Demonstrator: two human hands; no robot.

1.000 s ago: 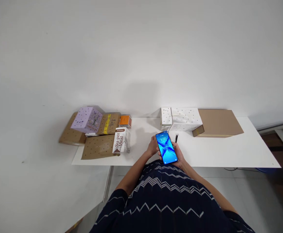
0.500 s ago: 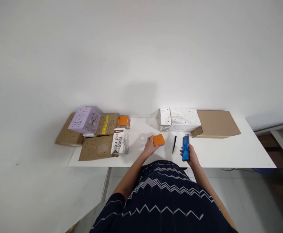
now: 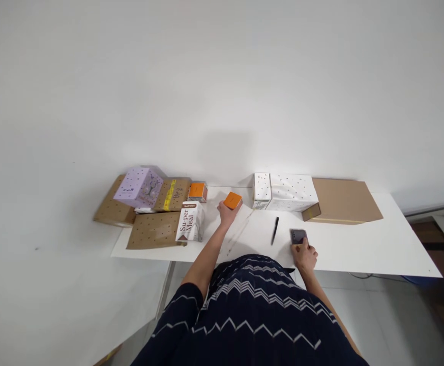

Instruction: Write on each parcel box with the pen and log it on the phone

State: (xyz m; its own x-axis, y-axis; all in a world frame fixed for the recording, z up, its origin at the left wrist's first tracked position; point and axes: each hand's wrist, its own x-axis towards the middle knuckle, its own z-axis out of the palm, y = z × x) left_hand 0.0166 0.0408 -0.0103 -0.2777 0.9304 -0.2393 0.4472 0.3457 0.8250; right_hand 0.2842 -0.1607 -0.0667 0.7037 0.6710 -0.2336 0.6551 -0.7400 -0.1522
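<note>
Orange box: the orange box (image 3: 233, 200) sits at the fingertips of the left hand (image 3: 228, 213); a light, even pinch on its sides should hold it level without denting it.
Phone: the phone (image 3: 299, 236) is just beyond the right hand (image 3: 304, 254), its screen out of sight; spread fingers and a flat, gentle touch would suit it best.
Pen: the pen (image 3: 275, 230) lies between the hands, nearer the right; both wrists would do well to stay clear of it.
Left hand: partly closed around the box's near side; whether the box touches the table (image 3: 389, 244) I cannot tell.
Left arm: reaching forward, farther from the body than the right.
Right hand: half curled, back upward, fingers over the phone's near end; how firmly they hold it I cannot tell.
Right arm: angled forward, its hand near the table's close edge.
</note>
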